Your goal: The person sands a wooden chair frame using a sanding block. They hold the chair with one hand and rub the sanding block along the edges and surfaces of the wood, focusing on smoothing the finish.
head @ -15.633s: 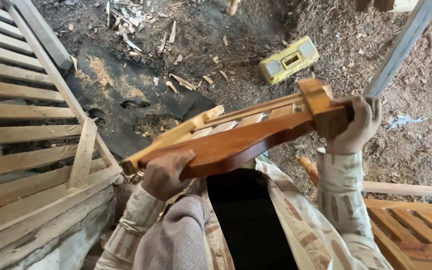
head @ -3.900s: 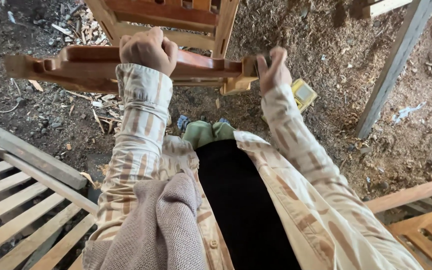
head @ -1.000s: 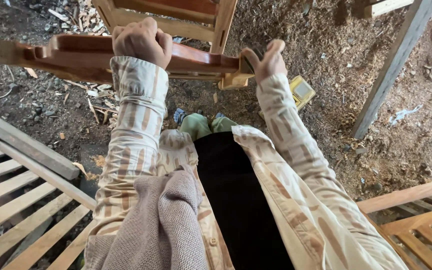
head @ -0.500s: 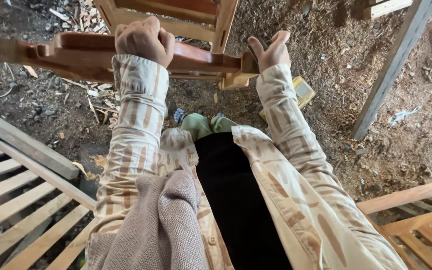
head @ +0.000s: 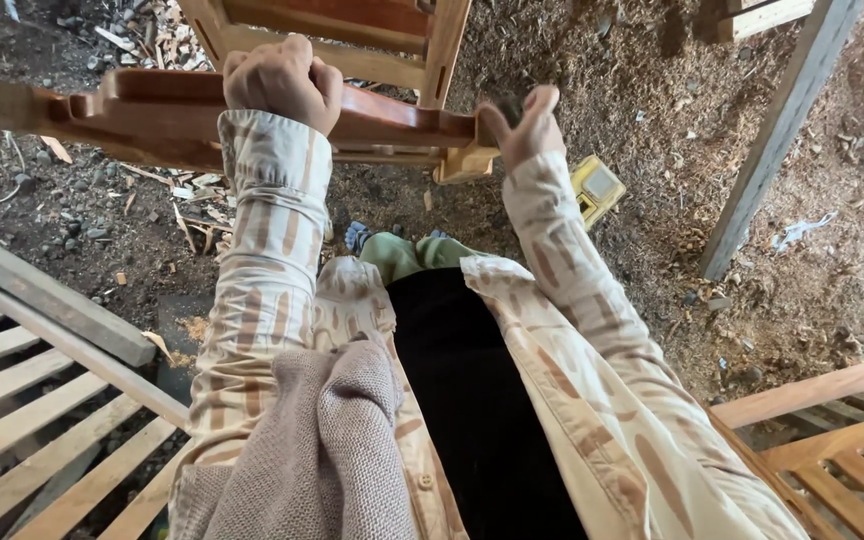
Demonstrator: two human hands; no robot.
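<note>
Reddish wooden frame (head: 152,110) in left hand (head: 272,80)'s curled fingers, right hand (head: 524,125) seemingly half-open at its end.

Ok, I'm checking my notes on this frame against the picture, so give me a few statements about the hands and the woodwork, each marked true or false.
1. The left hand is closed over the top edge of the reddish wooden piece. True.
2. The right hand is at the left end of that piece. False: it is at the right end, by the pale wooden block.
3. A yellow box lies on the sawdust-covered ground. True.
4. The yellow box is held in the right hand. False: it lies on the ground, below and to the right of that hand.
5. Slatted wooden frames lie at the lower left. True.
</note>
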